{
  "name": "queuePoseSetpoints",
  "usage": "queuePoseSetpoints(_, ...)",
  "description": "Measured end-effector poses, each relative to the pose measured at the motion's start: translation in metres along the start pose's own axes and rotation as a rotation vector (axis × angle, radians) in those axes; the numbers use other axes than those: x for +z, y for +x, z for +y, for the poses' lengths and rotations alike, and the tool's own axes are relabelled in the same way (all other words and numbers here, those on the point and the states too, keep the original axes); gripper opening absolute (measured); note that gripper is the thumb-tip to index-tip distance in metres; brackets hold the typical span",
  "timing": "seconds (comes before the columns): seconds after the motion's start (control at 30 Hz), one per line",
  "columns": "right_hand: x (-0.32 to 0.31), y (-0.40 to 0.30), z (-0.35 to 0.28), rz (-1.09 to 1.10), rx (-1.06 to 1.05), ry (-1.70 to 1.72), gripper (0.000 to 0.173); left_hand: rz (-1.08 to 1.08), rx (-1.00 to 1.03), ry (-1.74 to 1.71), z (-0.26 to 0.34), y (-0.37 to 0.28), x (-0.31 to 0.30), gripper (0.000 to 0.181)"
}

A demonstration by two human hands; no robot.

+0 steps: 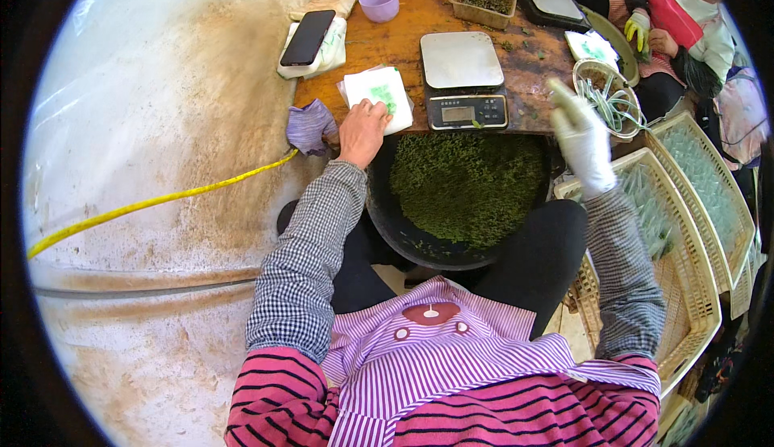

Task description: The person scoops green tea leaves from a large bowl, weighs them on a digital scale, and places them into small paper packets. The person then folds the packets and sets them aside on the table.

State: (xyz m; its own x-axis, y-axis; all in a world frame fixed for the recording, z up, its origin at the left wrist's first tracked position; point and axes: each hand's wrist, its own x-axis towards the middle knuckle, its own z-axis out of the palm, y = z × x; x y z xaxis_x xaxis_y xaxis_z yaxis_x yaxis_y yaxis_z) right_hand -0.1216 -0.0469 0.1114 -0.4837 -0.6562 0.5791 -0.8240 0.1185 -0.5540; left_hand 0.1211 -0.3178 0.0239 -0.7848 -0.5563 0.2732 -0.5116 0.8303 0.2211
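Bare, my left hand rests with its fingertips on a stack of printed plastic bags at the near edge of the wooden table. My right hand, in a whitish glove and blurred, is raised over the table's near right side; nothing shows in it. Between the hands stands a digital kitchen scale with a bare metal plate and a small leaf by its display. Below it, a large black basin between the knees holds a mass of small green leafy sprigs. A basket of pale twist ties is near my right hand.
A smartphone lies on bags at the left, beside a purple bowl. Farther back are a tub of plant bits and a second scale. Plastic crates hold filled bags at right. A co-worker's gloved hand is at upper right.
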Motion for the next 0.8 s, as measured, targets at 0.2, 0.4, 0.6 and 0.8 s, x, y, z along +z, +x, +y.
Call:
queuePoseSetpoints(0.2,0.051,-0.042,-0.058,-0.111,0.114,0.349,0.032,-0.015,0.045,-0.012,0.003,0.003,0.0,0.02)
queuePoseSetpoints(0.4,0.078,-0.08,-0.084,-0.228,0.256,0.536,0.031,0.007,0.056,-0.014,-0.002,0.004,0.007,0.022)
queuePoseSetpoints(0.6,0.073,-0.104,-0.085,-0.282,0.457,0.602,0.031,-0.072,0.087,0.038,0.004,0.009,0.002,0.023)
queuePoseSetpoints(0.8,0.076,-0.12,-0.081,-0.319,0.543,0.633,0.031,0.058,-0.01,-0.158,-0.005,0.009,0.008,0.024)
